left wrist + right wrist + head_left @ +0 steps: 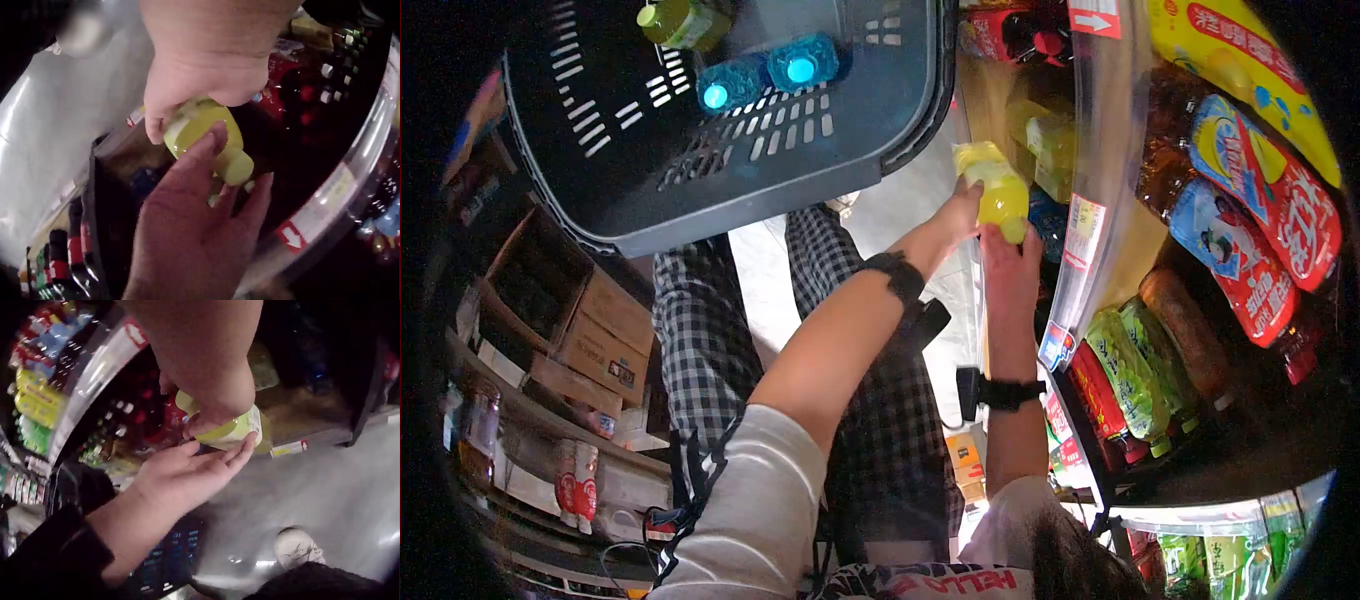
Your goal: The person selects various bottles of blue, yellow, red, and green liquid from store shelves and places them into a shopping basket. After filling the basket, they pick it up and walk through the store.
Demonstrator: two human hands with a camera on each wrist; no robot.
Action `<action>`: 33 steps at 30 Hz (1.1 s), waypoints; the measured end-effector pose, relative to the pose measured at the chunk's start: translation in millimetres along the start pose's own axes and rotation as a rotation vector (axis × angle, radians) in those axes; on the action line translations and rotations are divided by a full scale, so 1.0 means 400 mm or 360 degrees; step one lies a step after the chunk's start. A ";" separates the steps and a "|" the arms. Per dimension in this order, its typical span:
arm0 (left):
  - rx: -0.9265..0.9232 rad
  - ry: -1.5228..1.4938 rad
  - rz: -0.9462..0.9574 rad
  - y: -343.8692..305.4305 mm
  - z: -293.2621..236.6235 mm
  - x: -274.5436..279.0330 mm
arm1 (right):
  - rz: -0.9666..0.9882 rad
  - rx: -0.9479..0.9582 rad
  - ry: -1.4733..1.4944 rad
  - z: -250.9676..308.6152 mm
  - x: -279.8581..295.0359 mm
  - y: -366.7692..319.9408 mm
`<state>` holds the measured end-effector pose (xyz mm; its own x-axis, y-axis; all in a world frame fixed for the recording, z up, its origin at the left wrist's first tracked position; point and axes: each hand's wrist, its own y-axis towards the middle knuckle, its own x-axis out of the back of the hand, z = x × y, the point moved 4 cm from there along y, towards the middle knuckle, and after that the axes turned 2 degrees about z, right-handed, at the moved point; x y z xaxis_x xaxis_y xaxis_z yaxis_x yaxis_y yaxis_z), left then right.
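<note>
A yellow drink bottle with a pale label and a yellow cap is between both hands at the shelf's front edge, its cap end tipped toward the body. My left hand holds the bottle's side; in the right wrist view the fingers of that hand lie along the label. At the cap end, my right hand grips the bottle, with its thumb on the yellow body in the left wrist view. Behind the bottle, another yellow bottle stands on the shelf.
A dark basket at upper left holds two blue bottles and a yellow-green one. To the right, a clear price rail edges shelves of red and green drink bottles. Cardboard boxes stand at left.
</note>
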<state>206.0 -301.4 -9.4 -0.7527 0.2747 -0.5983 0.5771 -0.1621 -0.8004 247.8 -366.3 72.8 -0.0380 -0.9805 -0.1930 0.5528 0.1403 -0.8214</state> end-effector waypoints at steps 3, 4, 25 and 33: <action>0.0210 0.0004 -0.0235 -0.153 -0.063 -0.032 | 0.0071 0.0297 -0.1129 -0.002 -0.030 -0.126; 0.0147 -0.0121 -0.0211 -0.190 -0.057 -0.032 | 0.0064 0.0201 -0.0900 0.003 -0.056 -0.169; -0.0217 -0.0223 -0.0059 -0.761 -0.652 0.095 | -0.0097 0.0416 -0.1244 -0.032 -0.747 -0.483; -0.0199 -0.0397 -0.0280 -0.530 -0.854 0.369 | 0.0271 0.0094 -0.0810 -0.195 -1.043 -0.167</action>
<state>80.9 97.3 84.4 -0.8899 0.0450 -0.4539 0.4539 -0.0107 -0.8910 161.9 44.2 166.5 0.4564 -0.8894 -0.0246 0.5622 0.3097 -0.7668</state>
